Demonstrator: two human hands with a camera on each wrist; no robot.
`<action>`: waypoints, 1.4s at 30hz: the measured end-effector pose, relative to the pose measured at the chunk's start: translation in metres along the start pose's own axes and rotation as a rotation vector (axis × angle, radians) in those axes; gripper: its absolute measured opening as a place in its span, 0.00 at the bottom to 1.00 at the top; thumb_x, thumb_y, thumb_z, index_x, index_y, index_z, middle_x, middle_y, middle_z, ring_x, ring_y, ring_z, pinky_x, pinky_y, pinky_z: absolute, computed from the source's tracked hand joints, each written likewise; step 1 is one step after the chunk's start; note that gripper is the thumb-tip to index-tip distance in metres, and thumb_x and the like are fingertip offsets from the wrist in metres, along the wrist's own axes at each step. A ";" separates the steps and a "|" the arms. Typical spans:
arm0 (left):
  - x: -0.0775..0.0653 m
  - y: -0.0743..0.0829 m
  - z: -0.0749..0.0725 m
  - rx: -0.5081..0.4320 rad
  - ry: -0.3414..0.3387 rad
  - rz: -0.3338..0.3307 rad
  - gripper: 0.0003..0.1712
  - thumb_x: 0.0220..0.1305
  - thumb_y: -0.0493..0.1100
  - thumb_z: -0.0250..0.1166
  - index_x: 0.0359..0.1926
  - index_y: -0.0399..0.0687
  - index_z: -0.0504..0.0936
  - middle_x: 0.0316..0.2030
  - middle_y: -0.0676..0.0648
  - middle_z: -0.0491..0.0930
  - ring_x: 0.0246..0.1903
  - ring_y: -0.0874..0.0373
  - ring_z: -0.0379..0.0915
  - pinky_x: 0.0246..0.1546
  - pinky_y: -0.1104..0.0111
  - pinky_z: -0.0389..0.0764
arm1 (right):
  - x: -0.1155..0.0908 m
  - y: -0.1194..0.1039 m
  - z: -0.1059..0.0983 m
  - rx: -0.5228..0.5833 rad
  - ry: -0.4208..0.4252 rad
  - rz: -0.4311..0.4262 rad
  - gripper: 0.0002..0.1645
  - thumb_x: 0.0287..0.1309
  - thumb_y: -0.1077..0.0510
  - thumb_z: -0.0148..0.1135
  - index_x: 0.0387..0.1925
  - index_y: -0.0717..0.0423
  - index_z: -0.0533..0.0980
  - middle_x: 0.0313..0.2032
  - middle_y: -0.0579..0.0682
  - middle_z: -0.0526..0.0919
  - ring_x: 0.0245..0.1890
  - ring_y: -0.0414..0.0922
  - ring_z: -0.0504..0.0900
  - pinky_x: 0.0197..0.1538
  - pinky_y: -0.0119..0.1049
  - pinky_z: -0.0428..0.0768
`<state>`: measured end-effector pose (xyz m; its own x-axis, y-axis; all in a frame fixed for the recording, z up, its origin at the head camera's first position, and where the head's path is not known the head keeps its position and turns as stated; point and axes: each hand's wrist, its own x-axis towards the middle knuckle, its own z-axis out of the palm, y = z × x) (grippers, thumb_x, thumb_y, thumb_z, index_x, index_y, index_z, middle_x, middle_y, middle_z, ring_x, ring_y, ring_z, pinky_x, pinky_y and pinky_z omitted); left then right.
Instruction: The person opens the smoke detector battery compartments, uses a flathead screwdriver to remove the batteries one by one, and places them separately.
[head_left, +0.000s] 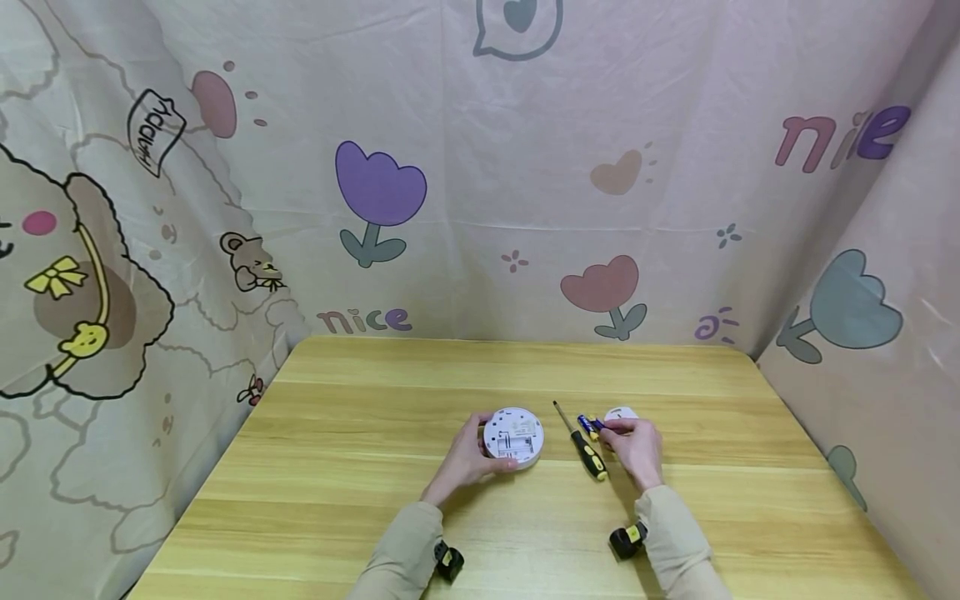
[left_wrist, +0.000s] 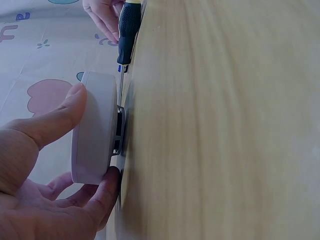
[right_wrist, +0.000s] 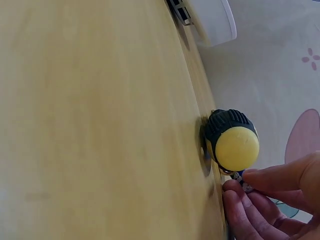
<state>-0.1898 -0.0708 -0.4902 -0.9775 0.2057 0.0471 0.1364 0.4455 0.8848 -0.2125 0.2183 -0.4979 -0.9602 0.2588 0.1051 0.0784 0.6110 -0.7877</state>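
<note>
My left hand (head_left: 467, 457) grips a round white smoke detector (head_left: 513, 429) by its side, thumb at the near rim and fingers round the far side. Its back, with a bare battery compartment, faces up; a dark slotted part shows underneath in the left wrist view. My right hand (head_left: 636, 450) pinches a small blue battery (right_wrist: 244, 181) between thumb and fingertips, mostly hidden by them. Beside those fingertips, blue and yellow batteries (head_left: 587, 427) lie on the table. A black and yellow screwdriver (head_left: 588, 455) lies between the hands, its shaft pointing away.
A small white rounded piece (head_left: 621, 413) lies just behind my right hand. The wooden table (head_left: 337, 450) reaches back to a printed curtain (head_left: 487, 167), which also hangs at both sides. Each wrist wears a small black camera.
</note>
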 end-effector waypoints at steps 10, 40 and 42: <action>0.000 -0.001 0.000 -0.002 0.000 0.000 0.50 0.44 0.38 0.82 0.66 0.33 0.65 0.63 0.30 0.71 0.62 0.35 0.71 0.67 0.43 0.73 | 0.002 0.002 0.000 -0.017 -0.028 -0.002 0.11 0.51 0.61 0.73 0.38 0.62 0.87 0.31 0.56 0.91 0.22 0.31 0.81 0.34 0.23 0.76; 0.000 0.001 0.000 -0.001 0.002 -0.022 0.52 0.43 0.39 0.83 0.67 0.32 0.64 0.65 0.30 0.70 0.61 0.33 0.72 0.66 0.43 0.75 | 0.000 -0.002 0.000 0.023 -0.020 -0.003 0.11 0.52 0.60 0.72 0.38 0.63 0.86 0.33 0.59 0.90 0.25 0.34 0.83 0.34 0.24 0.78; 0.000 0.001 0.000 -0.008 0.000 -0.019 0.52 0.43 0.38 0.83 0.67 0.32 0.64 0.65 0.30 0.70 0.61 0.33 0.72 0.66 0.43 0.75 | -0.001 -0.002 0.000 0.058 -0.019 0.003 0.12 0.53 0.61 0.72 0.38 0.65 0.86 0.33 0.61 0.90 0.23 0.35 0.84 0.30 0.22 0.79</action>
<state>-0.1899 -0.0702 -0.4895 -0.9799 0.1970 0.0300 0.1162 0.4424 0.8892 -0.2120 0.2169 -0.4966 -0.9648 0.2465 0.0916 0.0665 0.5658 -0.8219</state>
